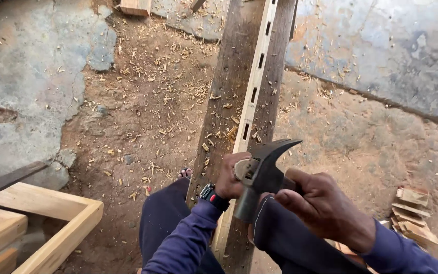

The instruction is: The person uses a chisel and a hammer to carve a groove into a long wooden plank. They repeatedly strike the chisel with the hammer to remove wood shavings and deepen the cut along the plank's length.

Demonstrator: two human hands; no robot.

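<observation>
Hammers: one (265,170), gripped in right hand (316,203).
Left hand (230,176): fingers closed on chisel (247,200).
Planks: one (229,101), floor (143,101) open alongside.

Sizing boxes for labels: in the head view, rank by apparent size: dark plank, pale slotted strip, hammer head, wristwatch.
1. dark plank, longest and widest.
2. pale slotted strip, nearly as long but far narrower.
3. hammer head, in the right hand; nearness to the camera enlarges it.
4. wristwatch, on the left hand wrist.
</observation>
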